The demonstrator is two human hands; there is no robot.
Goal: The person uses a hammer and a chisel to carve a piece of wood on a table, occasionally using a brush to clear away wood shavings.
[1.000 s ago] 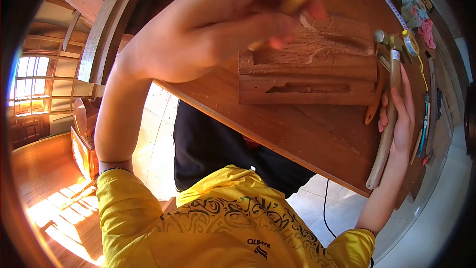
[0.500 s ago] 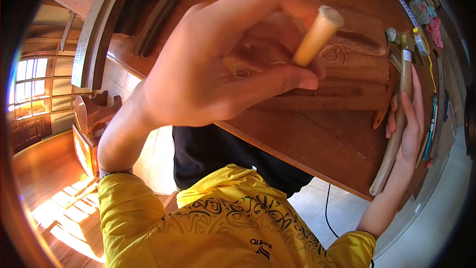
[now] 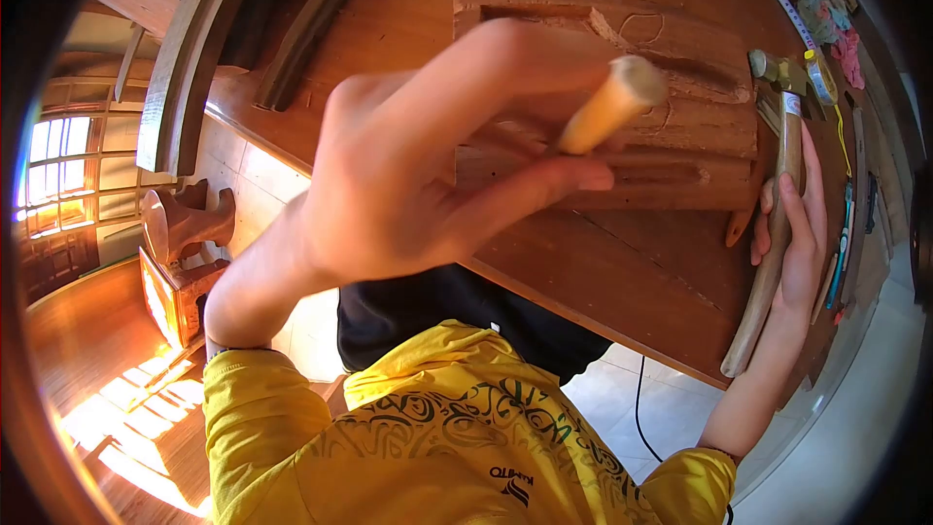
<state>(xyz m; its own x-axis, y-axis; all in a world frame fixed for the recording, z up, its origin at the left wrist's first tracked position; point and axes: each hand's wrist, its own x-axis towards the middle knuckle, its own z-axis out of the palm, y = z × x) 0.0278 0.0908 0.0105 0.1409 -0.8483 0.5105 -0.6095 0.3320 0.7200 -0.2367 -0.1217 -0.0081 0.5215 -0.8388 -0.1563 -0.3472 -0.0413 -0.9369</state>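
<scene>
Yellow shirt (image 3: 428, 447): nearest the camera, with patterned front, above dark trousers (image 3: 437, 301).
Left hand (image 3: 418, 156): raised over the carved board, fingers curled and closed around a wooden handle (image 3: 607, 115), whose blunt end points up; its lower end is hidden, so I cannot tell whether it touches the wood.
Right hand (image 3: 797, 243): wrapped round the hammer's shaft, probably loosely, partly covered by it.
Hammer (image 3: 770, 262): head away from the person, beside the board's right end.
Carved board (image 3: 700, 141): on the tabletop (image 3: 632, 277), grooved, partly behind the left hand.
Far right: tape measure (image 3: 822, 80) near crumpled cloth (image 3: 846, 53).
Far left: timber beams (image 3: 190, 78), then a bright window (image 3: 63, 146).
</scene>
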